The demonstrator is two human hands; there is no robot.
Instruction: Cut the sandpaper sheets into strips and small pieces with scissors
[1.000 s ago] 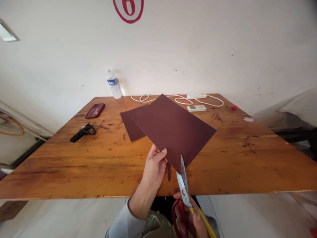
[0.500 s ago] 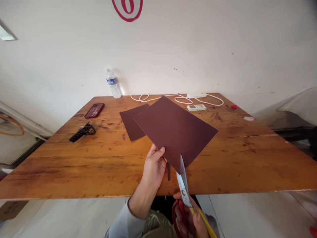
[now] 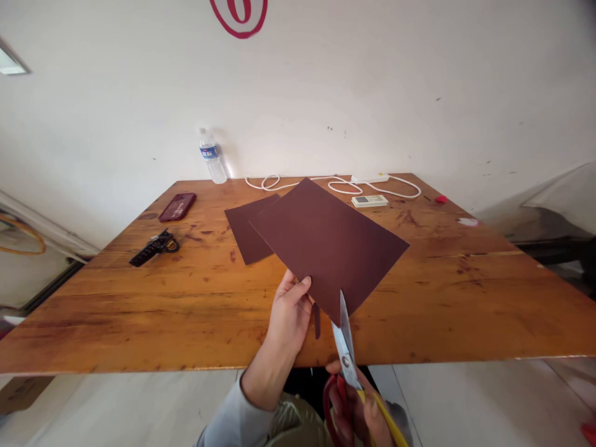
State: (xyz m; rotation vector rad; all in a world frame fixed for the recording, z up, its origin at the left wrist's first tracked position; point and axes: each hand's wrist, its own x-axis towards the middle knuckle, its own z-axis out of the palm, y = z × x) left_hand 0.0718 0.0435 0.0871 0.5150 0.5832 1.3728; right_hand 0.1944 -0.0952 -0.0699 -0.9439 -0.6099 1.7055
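Observation:
My left hand (image 3: 291, 310) pinches a dark maroon sheet of paper (image 3: 330, 245) by its near left edge, thumb on top, and holds it tilted above the table. Fingers of my right hand (image 3: 367, 413) are wrapped round a pair of scissors (image 3: 346, 357) with one red and one yellow handle. The scissors' blades are parted around the sheet's nearest corner, one lying over the paper. Partly covered by the held sheet, a second maroon sheet (image 3: 246, 233) rests on the table. A narrow maroon strip (image 3: 317, 321) shows just right of my left hand.
On the wooden table (image 3: 186, 316) are a dark red phone case (image 3: 177, 207), a black hair clip (image 3: 156, 247), a water bottle (image 3: 213, 158) and a white remote (image 3: 369, 201). A white cable with a power strip (image 3: 370, 178) runs along the wall.
Almost nothing differs. The sheet and the scissors keep the same place against each other, and the view has shifted very slightly.

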